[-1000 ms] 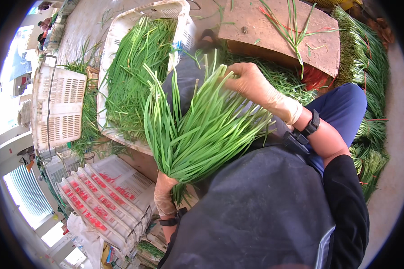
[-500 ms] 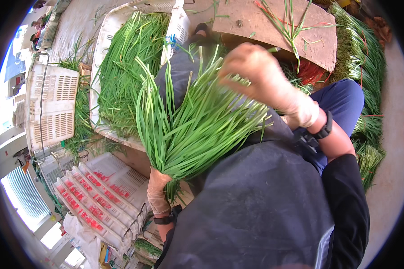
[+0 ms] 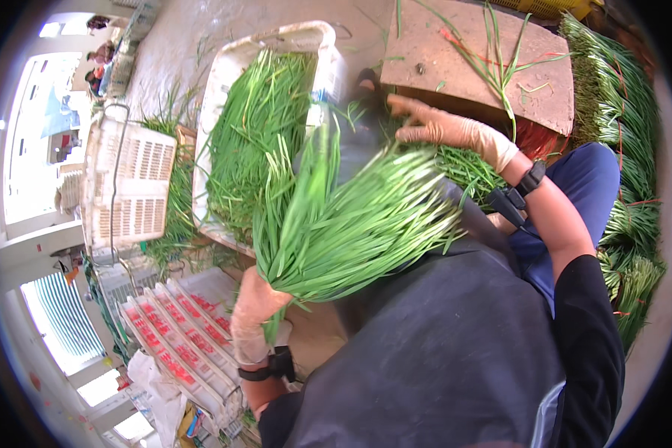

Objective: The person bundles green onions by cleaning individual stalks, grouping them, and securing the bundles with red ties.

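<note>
My left hand (image 3: pixel 260 308), in a thin pale glove, is closed around the leafy end of a bunch of garlic chives (image 3: pixel 351 231). The bunch fans out over my dark apron (image 3: pixel 433 328), its pale cut ends pointing up and to the right. A clump on its left side stands apart and is blurred. Just above the cut ends is my right hand (image 3: pixel 444 128), gloved too, with fingers stretched out and nothing seen in them. Its fingertips are close to the bunch; whether they touch it I cannot tell.
A white crate (image 3: pixel 328 56) full of loose chives stands beyond the bunch. A board (image 3: pixel 485 45) with a few stalks and red ties lies at the far right. Tied chive bundles (image 3: pixel 627 149) line the right side. Stacked crates (image 3: pixel 179 336) and another crate (image 3: pixel 131 183) stand at left.
My right hand, blurred and curled before, has its fingers stretched out now. The bunch is spread wider, with a clump standing apart at its left. My left hand keeps its hold; the view has shifted.
</note>
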### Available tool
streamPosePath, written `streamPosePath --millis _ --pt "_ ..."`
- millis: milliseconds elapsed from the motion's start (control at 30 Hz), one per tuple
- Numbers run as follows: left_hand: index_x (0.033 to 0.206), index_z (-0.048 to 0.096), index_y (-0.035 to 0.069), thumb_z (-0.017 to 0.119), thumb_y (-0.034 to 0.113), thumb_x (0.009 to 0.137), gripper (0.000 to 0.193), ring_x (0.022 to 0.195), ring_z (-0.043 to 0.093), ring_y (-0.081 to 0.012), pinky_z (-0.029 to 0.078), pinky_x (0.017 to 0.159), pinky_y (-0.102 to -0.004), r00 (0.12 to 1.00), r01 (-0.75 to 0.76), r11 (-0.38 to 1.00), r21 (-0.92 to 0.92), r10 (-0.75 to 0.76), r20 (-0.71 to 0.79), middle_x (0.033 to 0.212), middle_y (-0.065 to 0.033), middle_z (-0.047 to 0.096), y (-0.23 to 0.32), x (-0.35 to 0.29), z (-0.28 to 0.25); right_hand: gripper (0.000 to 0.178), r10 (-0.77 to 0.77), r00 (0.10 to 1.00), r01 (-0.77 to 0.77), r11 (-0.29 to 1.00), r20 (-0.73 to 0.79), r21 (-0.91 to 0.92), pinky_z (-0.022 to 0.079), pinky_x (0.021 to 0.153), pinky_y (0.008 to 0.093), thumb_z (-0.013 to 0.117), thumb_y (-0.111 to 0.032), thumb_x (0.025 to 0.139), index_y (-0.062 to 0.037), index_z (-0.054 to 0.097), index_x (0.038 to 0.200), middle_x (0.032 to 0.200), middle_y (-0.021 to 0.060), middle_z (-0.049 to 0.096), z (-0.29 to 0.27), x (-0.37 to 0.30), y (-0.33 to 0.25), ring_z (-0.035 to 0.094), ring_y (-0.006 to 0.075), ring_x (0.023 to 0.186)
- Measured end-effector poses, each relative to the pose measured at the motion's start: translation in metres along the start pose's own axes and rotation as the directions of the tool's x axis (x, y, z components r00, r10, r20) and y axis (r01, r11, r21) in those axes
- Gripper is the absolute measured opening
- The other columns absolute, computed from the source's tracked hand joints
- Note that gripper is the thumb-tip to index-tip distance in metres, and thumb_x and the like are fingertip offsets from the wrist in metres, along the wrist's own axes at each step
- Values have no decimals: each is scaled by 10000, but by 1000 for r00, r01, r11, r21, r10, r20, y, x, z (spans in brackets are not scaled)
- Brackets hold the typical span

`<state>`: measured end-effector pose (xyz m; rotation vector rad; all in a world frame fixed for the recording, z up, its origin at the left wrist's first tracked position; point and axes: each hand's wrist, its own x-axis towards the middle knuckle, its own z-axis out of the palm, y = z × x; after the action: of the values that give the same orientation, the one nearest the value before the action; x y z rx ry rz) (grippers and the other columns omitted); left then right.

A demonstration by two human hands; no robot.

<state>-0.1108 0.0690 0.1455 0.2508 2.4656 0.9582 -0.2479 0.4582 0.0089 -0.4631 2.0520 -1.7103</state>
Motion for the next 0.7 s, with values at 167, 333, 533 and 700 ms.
streamPosePath --millis 167,333,533,700 --pt "991 662 62 696 137 751 254 832 645 -381 525 700 -431 990 -136 799 586 122 64 874 -164 675 106 21 -61 775 39 994 -64 968 106 241 405 1011 333 575 -470 944 -77 241 1523 1407 123 442 -10 -4 8 466 200 1232" --pt "942 624 72 662 15 661 289 791 605 -369 486 661 -447 928 -319 491 810 337 161 832 -154 594 158 41 -73 818 -86 996 88 801 -32 592 408 1043 384 531 -476 965 -74 115 1543 1504 156 355 -35 -30 -3 474 281 1289" --pt "1436 465 285 605 -102 631 904 709 567 -336 459 623 -445 972 -151 371 916 224 69 786 -109 507 92 38 -45 553 105 975 -214 684 197 698 477 888 250 642 -234 916 -16 466 1393 1074 56 654 -22 -52 -3 595 101 995" --pt "1414 493 262 651 16 710 762 723 574 -318 468 623 -418 916 -147 417 897 401 -36 846 -101 544 -9 25 -22 884 241 945 -289 933 220 216 373 1018 302 730 -380 841 -34 260 1504 1316 106 503 -2 -52 96 462 180 1188"
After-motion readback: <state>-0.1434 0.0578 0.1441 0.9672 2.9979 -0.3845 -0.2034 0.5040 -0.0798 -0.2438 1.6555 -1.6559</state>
